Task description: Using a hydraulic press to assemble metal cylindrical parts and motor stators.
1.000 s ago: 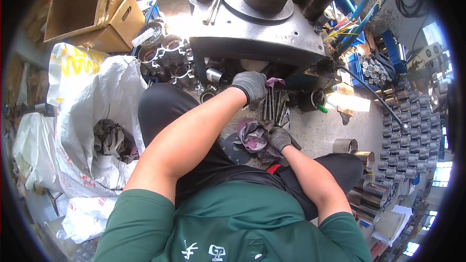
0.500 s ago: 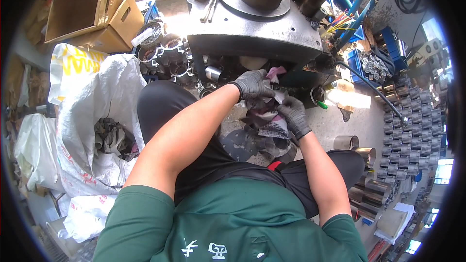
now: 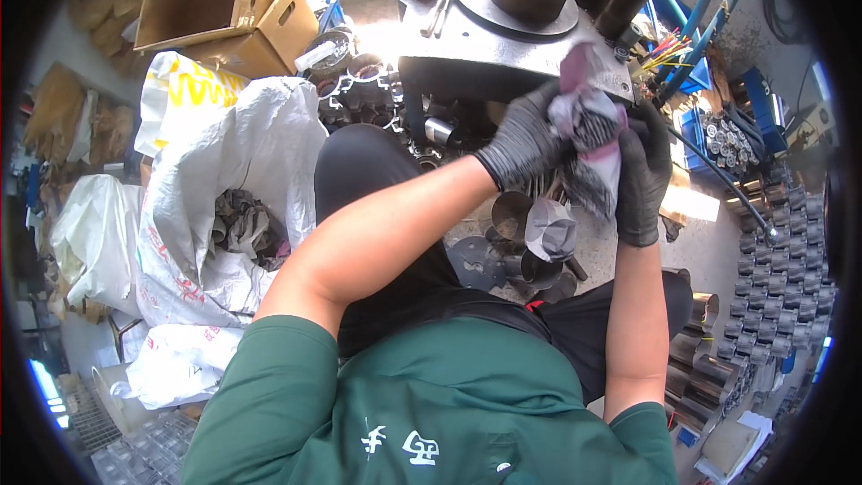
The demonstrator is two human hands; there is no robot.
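In front of the machine's heavy steel base, my two gloved hands hold a crumpled pink, white and dark-smudged rag [image 3: 589,121]. My left hand [image 3: 524,142], in a grey glove, is closed on its left side, fingertips partly behind the rag. Around the right side, my right hand [image 3: 645,178] is closed too, in a darker glove; motion blurs it a little. The rag stands upright between them, its pink end on top. Below, a grey-white crumpled piece [image 3: 549,232] lies among dark round metal parts [image 3: 512,216] on the floor between my legs.
The machine base [image 3: 485,45] rises just ahead. To the left stand a white woven sack [image 3: 180,189] with crumpled scraps inside and cardboard boxes [image 3: 193,9]. Stacked metal parts [image 3: 781,260] fill the right side. A thin black hose [image 3: 718,184] crosses there.
Both hands have lifted the rag up and to the right, away from the floor parts. It is now spread upright, and the grey-white piece below has come into sight. The view has shifted.
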